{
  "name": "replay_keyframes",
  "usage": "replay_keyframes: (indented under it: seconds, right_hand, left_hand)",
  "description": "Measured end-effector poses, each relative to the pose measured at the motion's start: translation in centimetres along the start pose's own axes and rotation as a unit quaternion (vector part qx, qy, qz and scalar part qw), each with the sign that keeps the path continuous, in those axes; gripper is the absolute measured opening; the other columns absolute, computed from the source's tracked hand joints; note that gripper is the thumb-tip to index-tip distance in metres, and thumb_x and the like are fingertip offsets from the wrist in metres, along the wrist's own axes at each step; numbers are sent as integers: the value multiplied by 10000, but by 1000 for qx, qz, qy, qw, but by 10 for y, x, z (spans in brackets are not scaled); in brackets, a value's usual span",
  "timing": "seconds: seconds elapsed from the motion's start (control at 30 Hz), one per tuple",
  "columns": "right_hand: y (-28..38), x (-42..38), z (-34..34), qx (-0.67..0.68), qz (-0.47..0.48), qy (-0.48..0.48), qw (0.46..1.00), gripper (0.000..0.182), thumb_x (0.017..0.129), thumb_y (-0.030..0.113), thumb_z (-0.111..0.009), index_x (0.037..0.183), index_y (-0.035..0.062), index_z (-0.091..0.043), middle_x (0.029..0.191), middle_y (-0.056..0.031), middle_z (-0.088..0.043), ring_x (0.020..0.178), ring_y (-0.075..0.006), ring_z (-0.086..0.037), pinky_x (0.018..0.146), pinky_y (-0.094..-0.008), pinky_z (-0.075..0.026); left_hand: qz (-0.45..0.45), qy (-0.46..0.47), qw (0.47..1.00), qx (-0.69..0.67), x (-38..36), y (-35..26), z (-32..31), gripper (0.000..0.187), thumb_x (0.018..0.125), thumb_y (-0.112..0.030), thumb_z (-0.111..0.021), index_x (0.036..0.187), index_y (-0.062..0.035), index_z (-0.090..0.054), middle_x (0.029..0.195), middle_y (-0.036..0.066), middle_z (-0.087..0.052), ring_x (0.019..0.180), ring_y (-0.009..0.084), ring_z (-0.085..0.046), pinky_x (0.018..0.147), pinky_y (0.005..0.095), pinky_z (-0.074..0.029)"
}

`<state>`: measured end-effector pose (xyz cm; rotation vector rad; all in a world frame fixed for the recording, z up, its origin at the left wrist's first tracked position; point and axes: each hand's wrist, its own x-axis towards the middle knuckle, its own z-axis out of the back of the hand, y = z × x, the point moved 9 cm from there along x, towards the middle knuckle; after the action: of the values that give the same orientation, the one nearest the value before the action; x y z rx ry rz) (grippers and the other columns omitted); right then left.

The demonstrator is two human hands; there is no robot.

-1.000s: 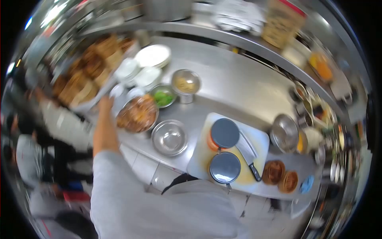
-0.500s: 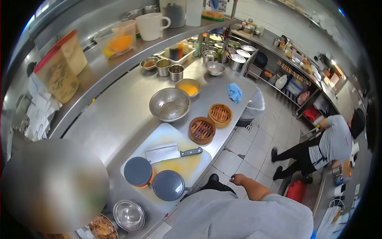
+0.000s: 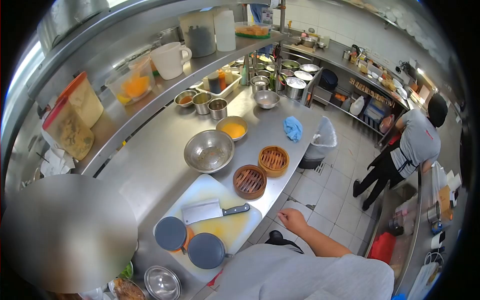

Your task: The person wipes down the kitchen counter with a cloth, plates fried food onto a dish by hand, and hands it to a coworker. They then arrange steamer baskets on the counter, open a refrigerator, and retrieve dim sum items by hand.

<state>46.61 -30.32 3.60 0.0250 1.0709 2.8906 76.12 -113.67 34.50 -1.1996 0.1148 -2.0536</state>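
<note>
My right hand (image 3: pixel 292 220) hangs over the floor beside the counter, fingers curled in; what they hold, if anything, is hidden. My left hand is out of view. Nearest on the counter edge are two bamboo steamers, one (image 3: pixel 249 182) in front of the other (image 3: pixel 273 161). On the white cutting board (image 3: pixel 236 206) lies a cleaver (image 3: pixel 202 211) with a black handle. Two dark round lids or pans, one (image 3: pixel 170 233) and another (image 3: pixel 206 250), stand on the board's near end. A large steel bowl (image 3: pixel 209 151) and a bowl of yellow liquid (image 3: pixel 233 128) sit beyond.
A co-worker (image 3: pixel 417 140) stands at the right-hand counter, back turned. A lined bin (image 3: pixel 320 142) stands at the counter's far end, near a blue cloth (image 3: pixel 293 129). The overhead shelf (image 3: pixel 145 97) carries tubs and a white jug (image 3: pixel 170 60). A blurred patch hides the lower left.
My view has shifted, and the counter things appear slightly moved in it. My right arm has swung a little upward in view. The co-worker has straightened and moved along the right-hand counter.
</note>
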Motion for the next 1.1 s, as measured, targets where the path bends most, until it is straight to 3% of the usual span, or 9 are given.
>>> replay_keyframes:
  seconds: [0.1,0.13,0.33,0.43,0.63,0.7,0.83,0.9,1.1]
  right_hand:
    - [102,42,18,138,114,34,983,227,1012,256,-687,1110,79,-790,961,-145,-755,827,-302,-721,760,-378,-571]
    - [140,50,23,169,150,77,971,236,1023,255,-677,1129,74,-783,982,-141,-755,838,-280,-715,770,-361,-567]
    - [245,39,32,471,174,395,769,333,1065,223,-621,1358,70,-664,1108,-112,-734,1003,-168,-674,889,-339,-551]
    - [190,82,37,340,223,217,887,346,1066,198,-617,1384,61,-631,1125,-95,-730,1037,-158,-673,905,-343,-556]
    - [-34,185,84,106,12,-113,988,322,1038,145,-598,1330,11,-605,1037,-113,-719,726,-205,-732,675,-347,-616]
    - [-93,200,77,293,-171,-101,935,380,1021,155,-594,1349,-33,-555,1010,-165,-714,612,-257,-712,585,-365,-598]
    - [-140,248,54,152,-167,-46,973,669,1007,325,-687,1482,-87,-458,1144,-232,-698,854,-294,-766,626,-372,-619]
    - [-87,249,68,-16,-34,-117,992,813,1005,509,-651,1481,-129,-486,1457,-379,-547,1386,-480,-526,1183,-487,-404]
    - [-39,229,22,-174,105,-65,977,648,1041,423,-638,1432,-90,-567,1512,-366,-446,1353,-508,-483,1144,-521,-399]
  left_hand:
    - [47,61,980,-183,-39,-118,-16,294,979,-224,-776,1045,60,-736,894,190,-736,760,271,-637,716,416,-557]
    - [85,151,893,-415,-59,-122,-74,121,1047,-133,-601,1005,-32,-652,906,5,-632,792,124,-573,707,318,-487]
    - [-15,409,824,-393,-257,-450,-131,33,970,-29,-707,981,-2,-690,877,-2,-652,768,72,-585,688,251,-489]
    - [18,542,716,-440,-327,-507,-145,215,957,6,-719,1164,53,-690,1030,73,-708,902,120,-669,802,267,-549]
    - [-25,474,758,-448,-324,-487,-138,399,912,-27,-778,1290,48,-676,1192,169,-713,1012,204,-715,840,321,-615]
    - [-12,494,780,-385,-332,-455,-138,394,905,-26,-782,1280,40,-681,1192,161,-712,1025,207,-712,829,320,-610]
    - [45,519,785,-335,-326,-426,-119,387,929,-93,-769,1276,45,-670,1170,167,-705,1040,247,-706,837,314,-588]
    - [6,515,788,-338,-317,-417,-109,422,953,-169,-753,1311,30,-652,1220,189,-689,1105,309,-693,921,372,-576]
    - [-67,468,819,-325,-256,-351,-78,484,976,-284,-726,1357,-1,-632,1326,212,-664,1260,409,-617,1071,477,-503]
